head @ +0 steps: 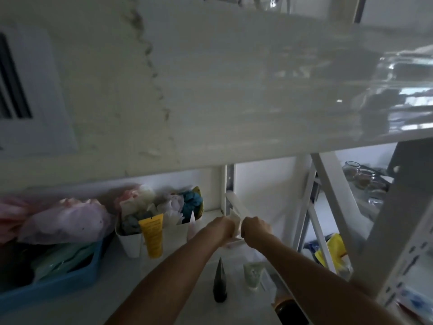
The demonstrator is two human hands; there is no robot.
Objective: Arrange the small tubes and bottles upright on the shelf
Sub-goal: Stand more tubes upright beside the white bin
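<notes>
Both my hands reach deep into the white shelf (pixel 131 287). My left hand (pixel 221 227) and my right hand (pixel 256 227) are closed side by side on a pale white tube (pixel 235 218) held near the back wall. A yellow tube (pixel 152 235) stands cap down against a white bin. Closer to me a dark cone-topped tube (pixel 220 283) and a pale green tube (pixel 251 275) stand upright on the shelf. A dark bottle with a gold band (pixel 289 308) shows partly under my right forearm.
A white bin (pixel 131 242) stuffed with crumpled bags stands at the back. A blue tray (pixel 51 286) with plastic bags fills the left. The upper shelf board (pixel 234 90) hangs low overhead. White rack posts (pixel 332 207) and glass jars (pixel 363 179) stand to the right.
</notes>
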